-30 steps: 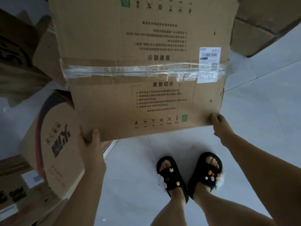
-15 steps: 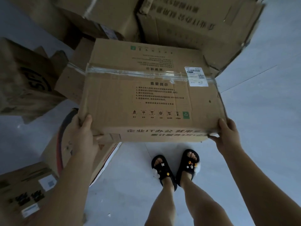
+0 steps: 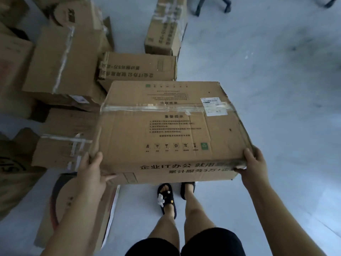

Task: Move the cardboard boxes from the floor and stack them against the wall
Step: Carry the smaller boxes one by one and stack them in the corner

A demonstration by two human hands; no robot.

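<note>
I hold a large taped cardboard box (image 3: 171,126) level in front of me, off the floor, above my feet. It has printed text, a green mark and a white shipping label on top. My left hand (image 3: 92,172) grips its near left corner. My right hand (image 3: 253,165) grips its near right corner. Both thumbs lie on the top face, the fingers under the edge.
Several other cardboard boxes lie on the grey floor to the left and ahead: a long taped box (image 3: 62,61), a printed box (image 3: 138,68), an upright box (image 3: 166,24), a flat one (image 3: 79,209) by my left leg. Bare floor (image 3: 276,71) stretches right. Chair legs (image 3: 212,4) show at the top.
The box has come up from tilted to level and nearer to me. The view has swung so that more boxes and open floor appear behind it. Both hands keep their grip.
</note>
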